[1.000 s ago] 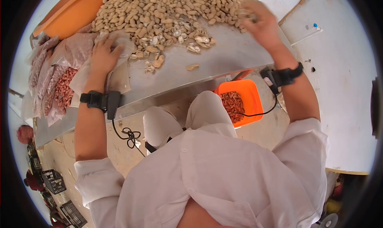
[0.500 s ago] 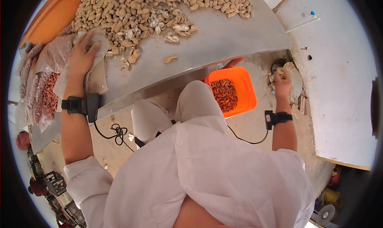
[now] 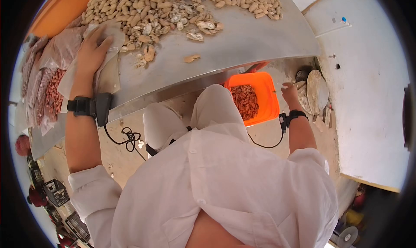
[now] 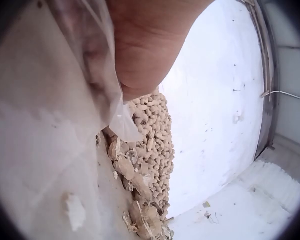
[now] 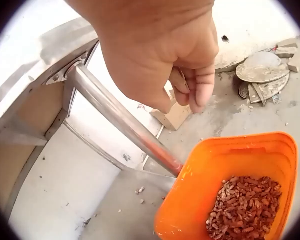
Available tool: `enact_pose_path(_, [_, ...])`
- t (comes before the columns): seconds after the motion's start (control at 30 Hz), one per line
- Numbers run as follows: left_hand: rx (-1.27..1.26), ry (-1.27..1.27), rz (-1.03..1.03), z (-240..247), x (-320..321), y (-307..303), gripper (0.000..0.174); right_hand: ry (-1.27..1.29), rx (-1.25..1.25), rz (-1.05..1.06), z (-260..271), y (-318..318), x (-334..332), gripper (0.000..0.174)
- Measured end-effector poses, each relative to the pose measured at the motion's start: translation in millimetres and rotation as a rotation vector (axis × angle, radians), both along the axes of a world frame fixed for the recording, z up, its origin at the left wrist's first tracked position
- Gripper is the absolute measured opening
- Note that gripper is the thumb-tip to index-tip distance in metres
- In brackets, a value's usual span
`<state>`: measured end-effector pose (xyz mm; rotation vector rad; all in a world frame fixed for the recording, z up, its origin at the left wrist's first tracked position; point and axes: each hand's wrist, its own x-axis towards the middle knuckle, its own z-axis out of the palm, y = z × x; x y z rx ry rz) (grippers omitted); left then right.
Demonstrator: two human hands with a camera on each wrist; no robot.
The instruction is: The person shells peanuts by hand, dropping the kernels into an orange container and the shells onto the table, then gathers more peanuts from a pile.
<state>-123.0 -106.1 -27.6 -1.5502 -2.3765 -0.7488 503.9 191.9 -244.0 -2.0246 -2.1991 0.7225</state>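
Note:
My left hand (image 3: 91, 55) rests with fingers spread on clear plastic (image 3: 113, 31) beside bags of reddish kernels (image 3: 55, 94); in the left wrist view it shows above a fold of plastic (image 4: 122, 122). Over the floor, right of an orange container (image 3: 266, 92) holding reddish kernels (image 3: 245, 101), is my right hand (image 3: 290, 93). The right wrist view shows that hand (image 5: 162, 60) above and behind the container (image 5: 190, 200), fingers bent, thumb apart from them. Whether something small lies inside its fingers is unclear. Unshelled peanuts (image 3: 143, 7) and broken shells (image 3: 208, 27) lie on the metal table (image 3: 242, 40).
A large orange tub (image 3: 58, 14) stands at the table's far left. Below the table is a metal leg (image 5: 115, 110). Round, dirty plates or lids (image 3: 317, 92) lie on the floor by the white wall (image 3: 368, 109). Black crates (image 3: 56, 191) stand at lower left.
My right hand has left the peanut pile, swung down and right over the floor, then shifted left toward the orange container. The shells it held a second ago no longer show. My left hand stays on the plastic.

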Motion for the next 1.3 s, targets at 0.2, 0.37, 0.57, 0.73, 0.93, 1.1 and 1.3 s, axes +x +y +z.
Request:
enact_pose_path(0.2, [0.034,0.037,0.03,-1.6,2.9,-1.8,0.048,-0.062,0.359,0.269,-13.5,-13.3,6.0,0.028])
enact_pose_path(0.37, [0.087,-0.021,0.054,0.2,6.7,-4.0,0.047,0.109,0.636,-0.243,57.3,11.6,8.5,0.035])
enact_pose_path(0.57, [0.106,-0.046,0.083,5.2,14.7,-3.9,0.043,0.629,0.698,0.485,232.5,-76.2,-136.6,0.035])
enact_pose_path(0.73, [0.145,-0.04,0.092,3.1,13.5,-5.9,0.04,0.342,0.465,1.18,280.2,-121.3,-251.8,0.09])
enact_pose_path(0.93, [0.178,0.025,0.123,-3.3,10.0,-5.8,0.036,0.024,0.363,1.274,255.1,-88.6,-328.4,0.114])
enact_pose_path(1.1, [0.151,0.019,0.146,0.6,13.3,-6.4,0.035,0.135,0.277,1.298,249.4,-84.0,-362.5,0.111])
enact_pose_path(1.3, [0.137,-0.045,0.156,-0.2,13.2,-5.6,0.035,0.001,0.489,1.333,251.3,-129.5,-397.7,0.089])
